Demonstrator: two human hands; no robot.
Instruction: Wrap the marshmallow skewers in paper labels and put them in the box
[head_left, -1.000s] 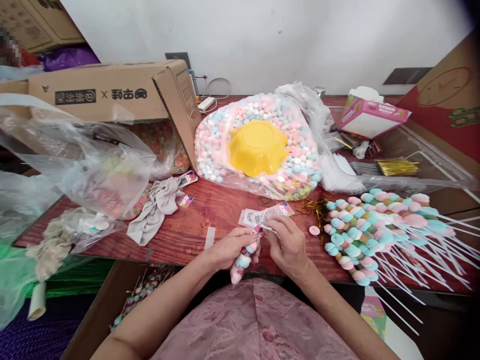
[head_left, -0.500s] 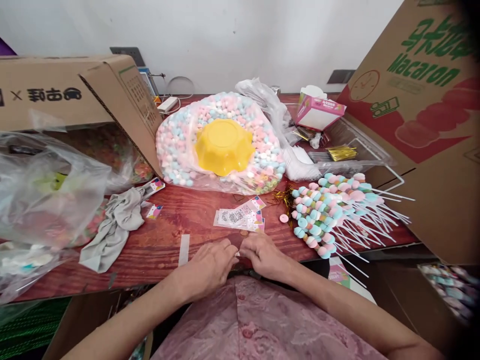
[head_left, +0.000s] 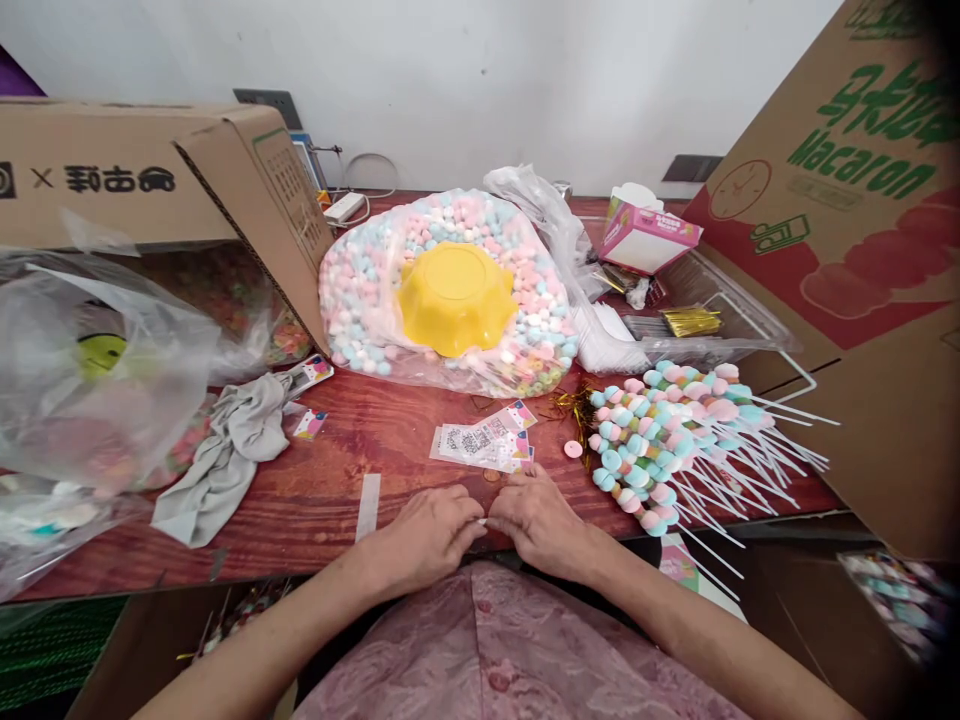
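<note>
At the table's front edge, my left hand [head_left: 433, 535] and my right hand [head_left: 541, 525] meet with their fingertips pinched close together. A tiny whitish bit shows between them, too small and too covered to name. Just beyond my fingers lie printed card labels [head_left: 480, 442] with codes and a colourful end. A pink marshmallow-like piece [head_left: 573, 449] rests alone to their right. Beside it is a pile of skewers [head_left: 667, 430] threaded with pink, blue and white marshmallow-like pieces, their white sticks pointing right.
A large clear bag [head_left: 360, 290] of pastel pieces carries an upturned yellow bowl [head_left: 456, 300]. On the left are a cardboard box [head_left: 255, 200], a plastic bag [head_left: 90, 370] and a grey cloth [head_left: 232, 440]. A plastic tray [head_left: 742, 320] and a Macaron carton [head_left: 855, 260] stand right.
The camera view has shifted slightly. My hands stay together at the table edge, fingertips still pinched, with the fingers slightly repositioned. The labels and skewers lie as before.
</note>
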